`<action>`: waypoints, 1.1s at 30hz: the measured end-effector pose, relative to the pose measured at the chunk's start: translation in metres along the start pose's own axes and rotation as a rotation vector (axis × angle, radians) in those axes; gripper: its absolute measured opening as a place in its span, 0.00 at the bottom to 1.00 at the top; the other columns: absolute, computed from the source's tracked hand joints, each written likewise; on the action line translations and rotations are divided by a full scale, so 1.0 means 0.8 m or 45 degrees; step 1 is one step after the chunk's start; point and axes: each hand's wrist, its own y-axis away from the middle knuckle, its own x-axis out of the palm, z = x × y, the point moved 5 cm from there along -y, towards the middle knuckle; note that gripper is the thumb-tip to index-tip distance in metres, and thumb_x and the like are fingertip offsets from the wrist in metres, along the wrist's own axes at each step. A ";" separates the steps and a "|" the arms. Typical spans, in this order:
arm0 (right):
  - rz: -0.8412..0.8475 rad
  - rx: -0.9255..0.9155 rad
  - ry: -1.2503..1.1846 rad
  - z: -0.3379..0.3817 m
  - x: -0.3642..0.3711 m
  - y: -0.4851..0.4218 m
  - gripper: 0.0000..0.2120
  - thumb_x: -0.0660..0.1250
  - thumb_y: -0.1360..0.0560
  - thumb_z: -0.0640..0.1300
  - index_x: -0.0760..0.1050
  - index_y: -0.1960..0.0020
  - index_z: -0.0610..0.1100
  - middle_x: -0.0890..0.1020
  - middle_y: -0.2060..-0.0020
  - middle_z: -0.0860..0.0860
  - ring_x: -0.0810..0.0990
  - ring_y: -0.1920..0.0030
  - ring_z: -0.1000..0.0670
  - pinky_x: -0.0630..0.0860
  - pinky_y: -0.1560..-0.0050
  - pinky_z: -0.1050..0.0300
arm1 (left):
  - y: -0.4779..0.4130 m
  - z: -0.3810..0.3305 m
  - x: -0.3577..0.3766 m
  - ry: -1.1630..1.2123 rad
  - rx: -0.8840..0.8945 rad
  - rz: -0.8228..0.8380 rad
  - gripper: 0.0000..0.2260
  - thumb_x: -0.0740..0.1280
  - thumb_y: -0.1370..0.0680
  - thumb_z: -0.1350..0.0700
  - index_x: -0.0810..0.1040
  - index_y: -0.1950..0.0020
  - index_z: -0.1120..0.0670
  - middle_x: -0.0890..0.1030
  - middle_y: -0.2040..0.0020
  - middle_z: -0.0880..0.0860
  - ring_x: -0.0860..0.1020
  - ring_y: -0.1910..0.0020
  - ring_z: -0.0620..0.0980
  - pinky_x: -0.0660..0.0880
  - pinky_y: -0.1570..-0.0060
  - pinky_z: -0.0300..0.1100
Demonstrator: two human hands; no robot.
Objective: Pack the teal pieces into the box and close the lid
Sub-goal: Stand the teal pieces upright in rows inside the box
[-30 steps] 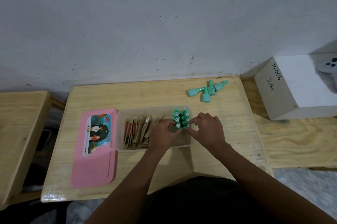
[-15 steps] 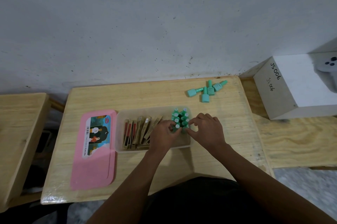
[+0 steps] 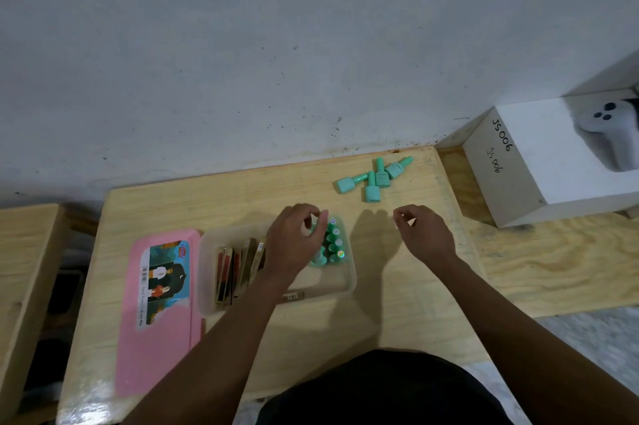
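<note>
Where pale wall meets wooden table, pink lid, clear box.

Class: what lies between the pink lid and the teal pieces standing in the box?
Head view: brown flat packs standing in the box, then the left hand over it.

Beneath the curled fingers of the left hand, some upright teal plastic bottles in the translucent plastic box are hidden, and whether one is gripped cannot be told.
</note>
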 end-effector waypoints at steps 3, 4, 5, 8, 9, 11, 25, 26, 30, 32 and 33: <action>0.085 0.051 -0.002 -0.003 0.006 -0.020 0.12 0.64 0.23 0.54 0.78 0.41 0.54 0.81 0.47 0.54 0.78 0.52 0.54 0.73 0.55 0.57 | -0.044 -0.012 0.028 -0.034 -0.028 0.158 0.07 0.66 0.24 0.49 0.79 0.50 0.50 0.76 0.61 0.46 0.72 0.62 0.44 0.69 0.64 0.39; 0.113 0.051 0.006 -0.001 0.009 -0.026 0.14 0.64 0.23 0.55 0.76 0.39 0.54 0.80 0.45 0.54 0.78 0.50 0.53 0.74 0.55 0.56 | -0.057 -0.015 0.041 -0.045 -0.046 0.236 0.09 0.67 0.25 0.50 0.78 0.46 0.50 0.77 0.58 0.47 0.72 0.59 0.45 0.70 0.62 0.40; 0.139 0.046 0.013 0.004 0.012 -0.033 0.16 0.64 0.23 0.56 0.75 0.37 0.54 0.80 0.44 0.53 0.78 0.49 0.53 0.75 0.54 0.55 | -0.070 -0.016 0.054 -0.053 -0.067 0.315 0.12 0.67 0.25 0.50 0.78 0.43 0.50 0.77 0.54 0.48 0.73 0.55 0.46 0.72 0.59 0.42; 0.187 0.013 0.051 0.023 0.017 -0.052 0.20 0.63 0.23 0.57 0.70 0.33 0.53 0.78 0.41 0.51 0.78 0.45 0.50 0.77 0.49 0.51 | -0.099 -0.014 0.091 -0.127 -0.138 0.535 0.20 0.66 0.24 0.50 0.72 0.33 0.51 0.76 0.41 0.52 0.73 0.40 0.52 0.75 0.46 0.49; 0.194 0.002 0.077 0.029 0.019 -0.058 0.21 0.62 0.23 0.58 0.70 0.32 0.53 0.77 0.41 0.50 0.79 0.45 0.48 0.77 0.49 0.50 | -0.106 -0.011 0.102 -0.173 -0.161 0.600 0.22 0.66 0.24 0.50 0.70 0.31 0.51 0.75 0.38 0.52 0.72 0.37 0.53 0.74 0.43 0.50; 0.199 -0.017 0.131 0.041 0.024 -0.069 0.21 0.62 0.23 0.57 0.69 0.32 0.52 0.77 0.41 0.49 0.79 0.44 0.47 0.77 0.49 0.50 | -0.115 -0.005 0.120 -0.248 -0.207 0.709 0.24 0.65 0.24 0.50 0.67 0.28 0.51 0.72 0.35 0.53 0.69 0.35 0.55 0.72 0.40 0.52; 0.154 0.088 0.326 0.066 0.057 -0.103 0.13 0.61 0.22 0.49 0.72 0.41 0.44 0.82 0.53 0.47 0.82 0.58 0.46 0.74 0.63 0.54 | -0.140 0.010 0.162 -0.266 -0.218 0.803 0.15 0.67 0.26 0.55 0.78 0.39 0.52 0.77 0.45 0.53 0.75 0.44 0.55 0.75 0.51 0.49; 0.164 0.100 0.351 0.067 0.058 -0.103 0.12 0.61 0.22 0.48 0.72 0.41 0.43 0.82 0.53 0.46 0.82 0.57 0.46 0.74 0.62 0.54 | -0.140 0.011 0.162 -0.236 -0.242 0.808 0.15 0.68 0.26 0.55 0.78 0.40 0.52 0.77 0.45 0.53 0.76 0.45 0.56 0.75 0.51 0.49; 0.228 0.151 0.398 0.067 0.058 -0.098 0.11 0.62 0.22 0.44 0.74 0.42 0.42 0.82 0.50 0.45 0.82 0.52 0.45 0.73 0.60 0.55 | -0.140 0.019 0.151 -0.081 -0.382 0.768 0.17 0.71 0.29 0.57 0.78 0.41 0.56 0.80 0.45 0.56 0.78 0.48 0.56 0.76 0.52 0.47; 0.266 0.191 0.351 0.065 0.057 -0.095 0.13 0.62 0.23 0.44 0.73 0.40 0.42 0.81 0.48 0.45 0.82 0.50 0.44 0.71 0.59 0.55 | -0.140 0.020 0.138 0.005 -0.462 0.705 0.19 0.73 0.31 0.57 0.78 0.40 0.57 0.81 0.45 0.54 0.78 0.49 0.53 0.74 0.54 0.42; 0.280 0.213 0.318 0.064 0.056 -0.093 0.13 0.61 0.23 0.44 0.73 0.40 0.41 0.81 0.47 0.45 0.81 0.48 0.44 0.72 0.57 0.55 | -0.139 0.019 0.130 0.048 -0.509 0.668 0.20 0.74 0.31 0.57 0.78 0.40 0.57 0.80 0.47 0.53 0.78 0.51 0.51 0.72 0.55 0.40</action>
